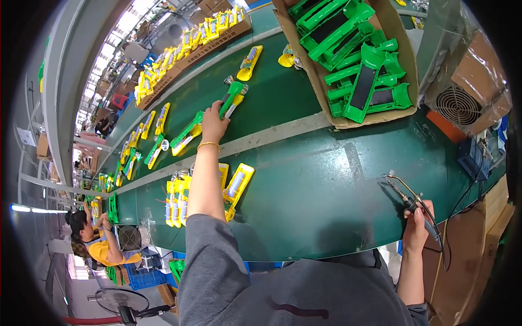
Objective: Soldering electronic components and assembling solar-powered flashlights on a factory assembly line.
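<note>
My left hand (216, 126) reaches out over the green conveyor belt, its fingers closed on the end of a green plastic housing half (232, 98). That green piece lies on or just over a yellow housing half (237, 103); whether they touch is hard to tell. Just left of the hand lies another green-and-yellow housing (186, 134). My right hand (417, 225) grips a soldering iron (403, 196) with a curved metal tube alongside, its tip pointing up and left over the bench. Several yellow housings with wired parts (178, 202) stand side by side near my left forearm.
A cardboard box (333, 120) of green housings sits at the far right. Along the belt's far side runs a long carton (190, 58) of yellow housings. A blue box-shaped unit (472, 158) stands at the right edge. A co-worker (100, 244) works at left.
</note>
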Tool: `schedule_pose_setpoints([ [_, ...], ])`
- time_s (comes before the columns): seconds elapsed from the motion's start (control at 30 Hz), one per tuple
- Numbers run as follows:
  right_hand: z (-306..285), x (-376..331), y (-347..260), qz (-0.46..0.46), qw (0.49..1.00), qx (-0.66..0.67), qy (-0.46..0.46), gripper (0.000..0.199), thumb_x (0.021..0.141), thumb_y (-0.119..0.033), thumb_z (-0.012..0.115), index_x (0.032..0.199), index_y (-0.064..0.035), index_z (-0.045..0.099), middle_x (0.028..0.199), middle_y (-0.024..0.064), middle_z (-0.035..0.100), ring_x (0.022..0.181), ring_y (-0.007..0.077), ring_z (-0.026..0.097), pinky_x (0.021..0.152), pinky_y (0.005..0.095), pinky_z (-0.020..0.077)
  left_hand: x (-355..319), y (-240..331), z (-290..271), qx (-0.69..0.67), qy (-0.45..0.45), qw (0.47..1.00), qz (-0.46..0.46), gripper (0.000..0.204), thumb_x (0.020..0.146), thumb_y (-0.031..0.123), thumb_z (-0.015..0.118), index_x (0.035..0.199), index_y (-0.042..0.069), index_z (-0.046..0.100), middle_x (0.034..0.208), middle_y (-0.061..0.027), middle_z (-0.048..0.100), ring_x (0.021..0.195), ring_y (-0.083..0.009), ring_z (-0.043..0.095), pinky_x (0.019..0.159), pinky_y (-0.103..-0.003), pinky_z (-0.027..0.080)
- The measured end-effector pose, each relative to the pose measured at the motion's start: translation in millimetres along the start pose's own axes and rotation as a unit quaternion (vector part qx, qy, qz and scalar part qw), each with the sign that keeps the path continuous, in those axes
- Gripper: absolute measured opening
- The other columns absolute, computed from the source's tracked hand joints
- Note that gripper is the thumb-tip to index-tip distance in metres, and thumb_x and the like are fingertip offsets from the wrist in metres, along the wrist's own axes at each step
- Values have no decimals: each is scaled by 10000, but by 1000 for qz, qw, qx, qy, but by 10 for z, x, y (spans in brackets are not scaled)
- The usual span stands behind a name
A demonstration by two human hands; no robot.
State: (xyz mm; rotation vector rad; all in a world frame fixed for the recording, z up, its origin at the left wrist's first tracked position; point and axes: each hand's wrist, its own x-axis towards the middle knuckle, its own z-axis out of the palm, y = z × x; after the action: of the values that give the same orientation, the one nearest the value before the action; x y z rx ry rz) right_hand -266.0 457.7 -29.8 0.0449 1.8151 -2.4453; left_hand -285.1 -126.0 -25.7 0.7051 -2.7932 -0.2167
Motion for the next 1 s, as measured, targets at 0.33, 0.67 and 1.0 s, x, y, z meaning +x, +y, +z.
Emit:
schedule_pose_setpoints([
  [0.33, -14, 61, 56, -8, 999, 27, -15, 236, 867, -208, 609, 962, -23, 495, 834, 53, 523, 741, 131, 509, 685, 261, 413, -692, 381, -869, 19, -40, 996, 76, 506, 747, 20, 641, 1233, 97, 523, 1207, -200, 548, 1133, -372, 510, 942, -410, 439],
  [0.67, -37, 80, 44, -18, 999, 23, -12, 195, 896, -179, 561, 989, -12, 521, 871, 56, 522, 746, 128, 510, 685, 259, 422, -1550, 771, -1157, 252, -197, 842, 434, 457, 823, 144, 510, 1275, 208, 488, 1447, -151, 336, 1316, -300, 355, 1054, -445, 312],
  [1.0, -10, -115, -68, -13, 997, 74, 22, 180, 884, -171, 569, 954, -18, 504, 827, 66, 536, 698, 124, 533, 636, 254, 437, -2009, 1866, -729, 21, -185, 910, 369, 473, 671, 277, 748, 1074, 93, 581, 983, -55, 607, 949, -215, 584, 1013, -510, 316],
])
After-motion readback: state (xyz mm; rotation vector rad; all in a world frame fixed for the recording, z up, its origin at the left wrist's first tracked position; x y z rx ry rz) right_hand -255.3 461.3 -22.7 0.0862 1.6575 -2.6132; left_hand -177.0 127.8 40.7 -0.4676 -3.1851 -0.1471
